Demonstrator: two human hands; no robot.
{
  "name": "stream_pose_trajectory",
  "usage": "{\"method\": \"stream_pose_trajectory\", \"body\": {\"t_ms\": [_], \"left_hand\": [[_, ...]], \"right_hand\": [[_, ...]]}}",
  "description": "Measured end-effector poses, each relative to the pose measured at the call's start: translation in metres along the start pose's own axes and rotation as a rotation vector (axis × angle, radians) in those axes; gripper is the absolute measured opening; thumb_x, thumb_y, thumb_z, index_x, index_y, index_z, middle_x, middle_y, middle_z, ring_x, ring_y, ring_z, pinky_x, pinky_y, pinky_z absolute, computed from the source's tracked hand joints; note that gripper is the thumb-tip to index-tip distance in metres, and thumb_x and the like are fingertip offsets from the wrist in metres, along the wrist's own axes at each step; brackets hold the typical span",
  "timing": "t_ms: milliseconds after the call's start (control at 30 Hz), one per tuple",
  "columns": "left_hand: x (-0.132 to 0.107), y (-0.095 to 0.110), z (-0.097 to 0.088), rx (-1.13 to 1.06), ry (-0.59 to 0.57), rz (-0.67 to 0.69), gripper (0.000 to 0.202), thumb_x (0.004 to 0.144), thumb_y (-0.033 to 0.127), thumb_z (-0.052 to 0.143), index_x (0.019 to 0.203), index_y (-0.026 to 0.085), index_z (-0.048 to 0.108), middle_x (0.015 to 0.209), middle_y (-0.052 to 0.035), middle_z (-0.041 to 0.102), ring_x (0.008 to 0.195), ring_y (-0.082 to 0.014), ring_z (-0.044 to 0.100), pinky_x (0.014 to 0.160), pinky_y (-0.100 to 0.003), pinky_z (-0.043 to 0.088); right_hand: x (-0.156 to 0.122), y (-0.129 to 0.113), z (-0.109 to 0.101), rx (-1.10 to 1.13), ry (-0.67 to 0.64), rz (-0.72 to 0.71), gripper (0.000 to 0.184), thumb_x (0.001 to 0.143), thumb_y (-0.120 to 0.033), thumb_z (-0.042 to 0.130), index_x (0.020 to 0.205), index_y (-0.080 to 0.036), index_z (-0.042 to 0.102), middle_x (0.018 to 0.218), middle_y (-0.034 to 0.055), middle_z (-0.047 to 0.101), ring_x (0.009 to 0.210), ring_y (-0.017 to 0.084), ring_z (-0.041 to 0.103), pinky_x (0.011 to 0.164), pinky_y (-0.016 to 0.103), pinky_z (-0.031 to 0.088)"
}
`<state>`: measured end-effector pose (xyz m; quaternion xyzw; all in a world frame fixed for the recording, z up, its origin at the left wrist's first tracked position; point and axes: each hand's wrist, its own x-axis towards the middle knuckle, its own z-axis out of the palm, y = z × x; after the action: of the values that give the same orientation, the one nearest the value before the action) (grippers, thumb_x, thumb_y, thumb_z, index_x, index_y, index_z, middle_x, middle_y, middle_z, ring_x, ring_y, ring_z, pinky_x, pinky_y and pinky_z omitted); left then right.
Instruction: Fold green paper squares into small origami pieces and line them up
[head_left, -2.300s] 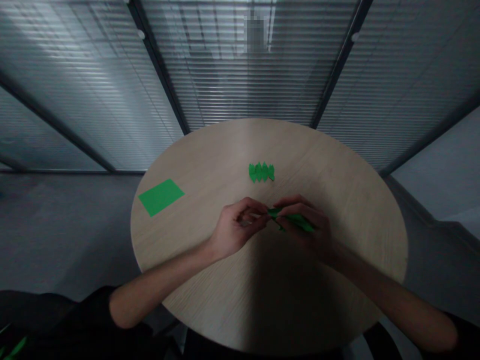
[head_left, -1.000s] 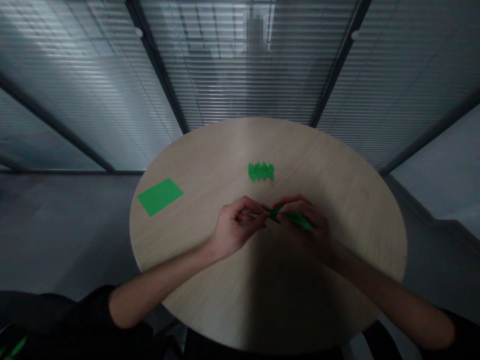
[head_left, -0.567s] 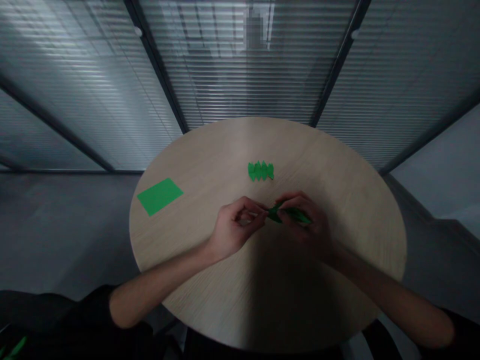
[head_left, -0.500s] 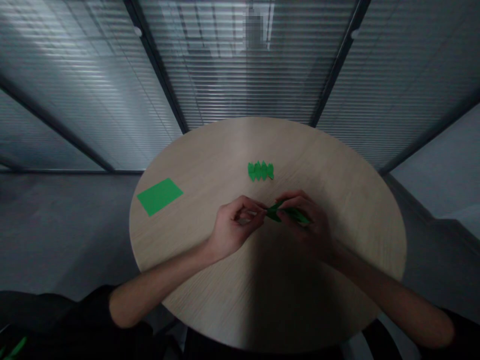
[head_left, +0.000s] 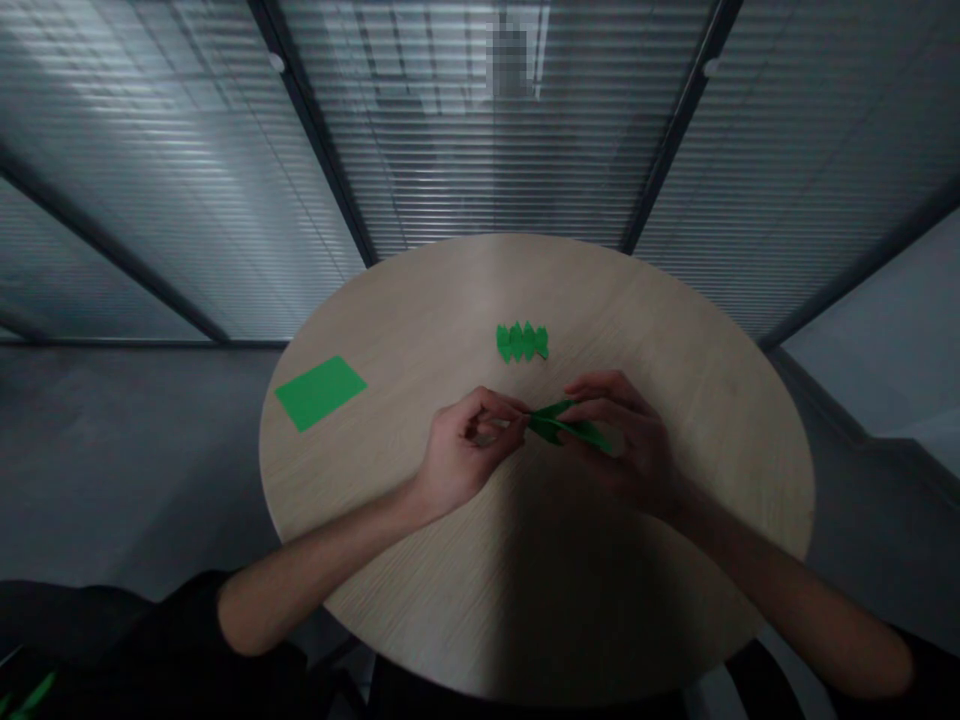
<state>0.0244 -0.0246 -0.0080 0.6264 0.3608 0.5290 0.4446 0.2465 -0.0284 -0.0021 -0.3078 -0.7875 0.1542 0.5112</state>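
Note:
Both hands work at the middle of a round wooden table. My left hand pinches the left tip of a folded green paper piece between thumb and fingers. My right hand grips the same piece from the right, with its fingers curled over the paper and hiding part of it. The piece is held just above the tabletop.
A row of small folded green paper shapes lies beyond my hands. A flat green sheet rests near the table's left edge. Glass walls with blinds stand behind the table.
The right hand's fingers have lifted and shifted slightly right, so more of the green piece shows. The left hand's pinch has stayed in place.

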Motion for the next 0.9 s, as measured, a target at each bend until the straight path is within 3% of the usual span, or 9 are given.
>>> {"method": "stream_pose_trajectory", "body": {"t_ms": [700, 900], "left_hand": [[-0.0028, 0.0024, 0.0002, 0.042, -0.032, 0.039, 0.015, 0.089, 0.026, 0.076, 0.083, 0.017, 0.066, 0.097, -0.0075, 0.079, 0.071, -0.0134, 0.073, 0.059, -0.021, 0.062], [-0.0025, 0.0036, 0.0001, 0.056, -0.033, 0.026, 0.013, 0.088, 0.026, 0.075, 0.083, 0.018, 0.066, 0.097, -0.0073, 0.080, 0.070, -0.0136, 0.073, 0.058, -0.021, 0.062]], "right_hand": [[-0.0002, -0.0062, 0.0070, 0.004, 0.070, 0.114, 0.005, 0.095, -0.020, 0.068, 0.096, -0.025, 0.066, 0.106, 0.0056, 0.064, 0.094, 0.020, 0.066, 0.083, 0.038, 0.059], [-0.0005, -0.0044, 0.0096, 0.048, 0.045, 0.135, 0.003, 0.096, -0.025, 0.069, 0.098, -0.027, 0.068, 0.111, 0.0057, 0.065, 0.101, 0.021, 0.066, 0.087, 0.040, 0.058]]}}
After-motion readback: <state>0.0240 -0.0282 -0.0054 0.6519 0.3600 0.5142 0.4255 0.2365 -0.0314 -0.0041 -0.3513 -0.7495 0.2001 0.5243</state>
